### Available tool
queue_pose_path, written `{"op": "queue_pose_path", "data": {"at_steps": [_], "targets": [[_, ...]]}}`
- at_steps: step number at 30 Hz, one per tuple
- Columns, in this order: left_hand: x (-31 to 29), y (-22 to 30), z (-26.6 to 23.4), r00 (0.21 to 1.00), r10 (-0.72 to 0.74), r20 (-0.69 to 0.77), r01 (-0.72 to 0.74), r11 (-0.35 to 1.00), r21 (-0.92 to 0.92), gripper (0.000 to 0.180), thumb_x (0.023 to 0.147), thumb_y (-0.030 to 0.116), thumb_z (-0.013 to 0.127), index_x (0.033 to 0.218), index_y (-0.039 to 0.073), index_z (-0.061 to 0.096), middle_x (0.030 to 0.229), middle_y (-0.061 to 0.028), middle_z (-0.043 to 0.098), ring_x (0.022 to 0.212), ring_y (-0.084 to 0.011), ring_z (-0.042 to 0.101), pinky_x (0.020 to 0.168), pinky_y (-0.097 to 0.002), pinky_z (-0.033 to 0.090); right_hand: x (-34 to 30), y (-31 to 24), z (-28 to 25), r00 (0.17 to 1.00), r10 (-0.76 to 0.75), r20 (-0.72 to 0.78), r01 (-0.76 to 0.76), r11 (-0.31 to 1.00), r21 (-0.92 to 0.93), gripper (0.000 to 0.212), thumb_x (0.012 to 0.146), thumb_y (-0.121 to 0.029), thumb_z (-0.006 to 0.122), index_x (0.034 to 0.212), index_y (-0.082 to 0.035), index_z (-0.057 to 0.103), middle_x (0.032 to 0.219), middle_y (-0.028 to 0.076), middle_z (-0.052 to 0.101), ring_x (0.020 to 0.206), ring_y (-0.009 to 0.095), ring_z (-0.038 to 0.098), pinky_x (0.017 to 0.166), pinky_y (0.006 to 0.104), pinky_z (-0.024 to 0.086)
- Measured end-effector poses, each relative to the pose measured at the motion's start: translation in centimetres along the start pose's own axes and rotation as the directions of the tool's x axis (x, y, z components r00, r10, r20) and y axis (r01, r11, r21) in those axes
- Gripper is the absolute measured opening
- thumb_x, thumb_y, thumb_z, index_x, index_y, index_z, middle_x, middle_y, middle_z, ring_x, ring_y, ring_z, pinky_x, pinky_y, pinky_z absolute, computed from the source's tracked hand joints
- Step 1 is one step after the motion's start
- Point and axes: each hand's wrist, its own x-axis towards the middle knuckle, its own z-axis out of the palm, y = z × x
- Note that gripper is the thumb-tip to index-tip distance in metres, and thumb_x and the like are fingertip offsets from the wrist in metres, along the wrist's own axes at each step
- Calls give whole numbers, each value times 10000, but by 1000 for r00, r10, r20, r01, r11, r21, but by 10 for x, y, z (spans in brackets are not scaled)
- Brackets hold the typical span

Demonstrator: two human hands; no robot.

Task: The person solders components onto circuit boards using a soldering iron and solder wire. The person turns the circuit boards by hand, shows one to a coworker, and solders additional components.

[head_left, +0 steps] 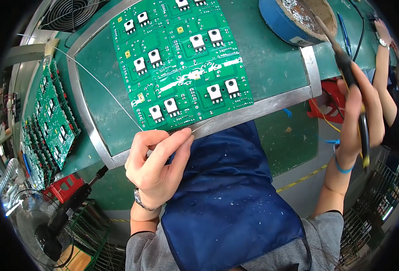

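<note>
My left hand [156,165] is closed in a pinch on a thin solder wire [203,125]. The wire's short end sticks out at the near edge of a green circuit board panel [170,40], and its long part trails up to the far left. Several white-faced, three-legged components [214,92] sit on the panel. At the right, my right hand [364,108] grips a soldering iron [343,61] like a pen. The iron's tip reaches over a round blue tub [271,22] with silvery scraps inside; whether it touches them I cannot tell.
A metal frame [276,98] surrounds the panel on the green bench. Upright circuit boards [50,117] stand in a row at the left, near a desk fan [41,226]. A black fan grille [68,13] is at the far left. Another person's arm [382,67] shows at the far right.
</note>
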Motion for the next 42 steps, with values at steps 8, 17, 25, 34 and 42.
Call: {"op": "queue_pose_path", "data": {"at_steps": [8,17,25,34,42], "targets": [[-3,-3,-1,1000,-23,-19,24,999,27,285,641,-6,819,896,91,738,774,-22,540,590,-110,524,504,-238,418,-6,-11,-23,979,-94,179,70,988,139,248,824,7,642,1064,65,653,957,154,672,790,217,681,722,278,540],[1,-2,1,1000,-13,14,13,1000,8,274,646,-3,816,894,84,737,772,-22,540,581,-109,521,493,-237,415,-10,-32,-9,756,-553,351,313,776,548,322,645,-76,720,959,-8,712,861,148,633,632,205,653,544,263,554],[-2,-5,1,999,-21,-33,21,1000,-23,228,676,-43,787,870,66,734,781,-4,561,610,-58,481,490,-192,366,-8,-39,-2,730,-572,374,365,790,493,324,627,-58,701,945,-1,709,857,147,633,635,205,644,558,267,559],[-3,-7,0,999,-25,-23,25,999,-22,233,673,-47,786,870,67,733,777,-3,562,611,-56,483,489,-194,366,-10,-43,0,717,-589,373,383,780,495,362,588,-41,696,942,38,697,844,164,627,645,214,642,554,265,552],[-11,-10,-18,995,-67,-73,69,997,25,295,639,-26,814,902,84,740,771,-15,548,631,-102,533,514,-231,422,6,-26,-25,776,-534,337,406,830,382,446,636,7,726,1076,29,659,899,164,630,648,196,642,592,303,556]]}}
